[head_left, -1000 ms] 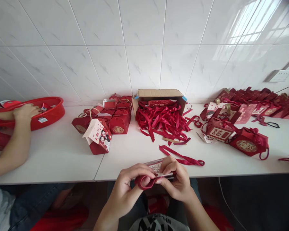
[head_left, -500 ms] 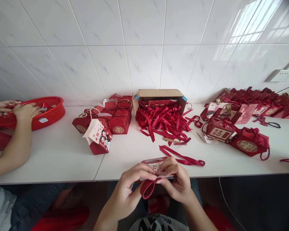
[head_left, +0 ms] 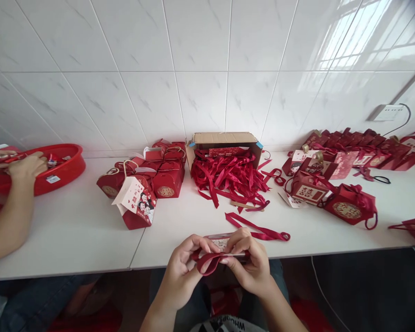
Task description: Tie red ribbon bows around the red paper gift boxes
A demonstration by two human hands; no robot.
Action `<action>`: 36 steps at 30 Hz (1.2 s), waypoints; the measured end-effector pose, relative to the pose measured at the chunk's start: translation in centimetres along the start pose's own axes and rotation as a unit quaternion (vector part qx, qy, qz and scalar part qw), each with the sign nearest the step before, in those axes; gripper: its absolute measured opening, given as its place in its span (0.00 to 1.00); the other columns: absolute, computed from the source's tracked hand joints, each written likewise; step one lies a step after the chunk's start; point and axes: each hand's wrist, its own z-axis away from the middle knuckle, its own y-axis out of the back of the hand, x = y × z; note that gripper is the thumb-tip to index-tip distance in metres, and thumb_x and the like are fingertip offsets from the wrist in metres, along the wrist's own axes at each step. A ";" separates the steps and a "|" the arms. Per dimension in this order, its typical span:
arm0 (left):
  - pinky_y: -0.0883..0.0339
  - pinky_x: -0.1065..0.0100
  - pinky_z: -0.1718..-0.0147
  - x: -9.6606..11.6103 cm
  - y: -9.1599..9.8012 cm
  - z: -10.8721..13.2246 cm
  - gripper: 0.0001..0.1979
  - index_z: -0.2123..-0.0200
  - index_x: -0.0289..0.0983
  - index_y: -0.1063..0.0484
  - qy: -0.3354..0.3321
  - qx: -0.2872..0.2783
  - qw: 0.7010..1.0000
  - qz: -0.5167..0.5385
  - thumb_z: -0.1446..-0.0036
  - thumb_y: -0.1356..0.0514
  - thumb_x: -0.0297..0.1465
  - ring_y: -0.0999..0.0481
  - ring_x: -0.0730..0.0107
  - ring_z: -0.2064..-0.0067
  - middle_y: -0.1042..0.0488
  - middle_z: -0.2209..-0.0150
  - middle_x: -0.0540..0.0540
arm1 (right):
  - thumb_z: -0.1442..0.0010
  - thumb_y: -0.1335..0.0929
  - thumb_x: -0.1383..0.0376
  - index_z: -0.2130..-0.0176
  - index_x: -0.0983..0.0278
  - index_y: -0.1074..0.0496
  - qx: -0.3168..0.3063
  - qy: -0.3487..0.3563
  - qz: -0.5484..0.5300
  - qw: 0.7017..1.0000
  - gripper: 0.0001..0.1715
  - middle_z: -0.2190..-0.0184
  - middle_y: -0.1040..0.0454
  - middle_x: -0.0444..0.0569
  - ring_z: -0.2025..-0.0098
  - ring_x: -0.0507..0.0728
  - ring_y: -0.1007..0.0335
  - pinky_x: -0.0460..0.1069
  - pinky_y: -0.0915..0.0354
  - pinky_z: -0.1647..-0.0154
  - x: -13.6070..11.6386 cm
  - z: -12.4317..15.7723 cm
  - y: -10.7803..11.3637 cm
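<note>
At the table's front edge both my hands are closed on a dark red ribbon (head_left: 206,266) that forms a loop. My left hand (head_left: 182,269) pinches the loop's left side between thumb and fingers. My right hand (head_left: 251,263) grips the ribbon where it gathers, thumb beneath and fingers above. Just behind my fingers shows part of a red gift box (head_left: 220,244) with a pale printed panel; my hands hide most of it. A loose red ribbon (head_left: 259,229) lies on the table beyond my right hand.
A cardboard box (head_left: 224,137) spills red ribbons (head_left: 228,177). Left of it stand several red gift boxes (head_left: 166,182); more red boxes (head_left: 347,207) and scissors (head_left: 380,179) are at the right. A co-worker's arm (head_left: 15,221) reaches into a red basin (head_left: 67,168).
The ribbon loop has become flatter and sits slightly higher between my hands. My view has shifted a little to the right, showing more of a red box at the right edge.
</note>
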 end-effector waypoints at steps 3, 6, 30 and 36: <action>0.31 0.71 0.61 0.1 -0.8 -0.2 0.09 0.67 0.37 0.33 -0.003 0.049 0.999 0.006 0.46 0.35 0.33 0.26 0.68 0.61 0.26 0.66 0.47 | 0.42 0.29 0.68 0.67 0.60 0.37 0.020 -0.018 -0.006 1.000 0.10 0.72 0.28 0.45 0.71 0.53 0.33 0.51 0.37 0.68 0.1 0.2 -0.2; 0.31 0.71 0.62 0.5 -1.8 -0.5 0.11 0.69 0.37 0.32 0.003 0.080 0.997 0.008 0.48 0.34 0.35 0.25 0.68 0.62 0.26 0.67 0.47 | 0.43 0.29 0.67 0.68 0.61 0.37 0.052 -0.060 -0.035 0.996 0.11 0.73 0.29 0.44 0.71 0.53 0.33 0.49 0.36 0.70 0.0 0.3 -0.6; 0.30 0.60 0.52 -7.3 4.1 -0.9 0.19 0.57 0.39 0.29 -0.023 0.223 0.946 -0.232 0.47 0.39 0.44 0.25 0.55 0.51 0.25 0.53 0.39 | 0.54 0.29 0.44 0.70 0.66 0.25 0.200 -0.299 0.335 0.871 0.27 0.70 0.30 0.51 0.68 0.59 0.32 0.52 0.33 0.68 7.6 -7.7 16.8; 0.29 0.57 0.53 -9.4 6.4 1.0 0.22 0.60 0.38 0.28 0.007 0.279 0.930 -0.238 0.51 0.38 0.49 0.24 0.53 0.53 0.24 0.56 0.39 | 0.46 0.34 0.50 0.42 0.76 0.37 0.257 -0.282 0.387 0.840 0.42 0.44 0.42 0.71 0.60 0.61 0.30 0.59 0.33 0.52 13.4 -13.0 18.7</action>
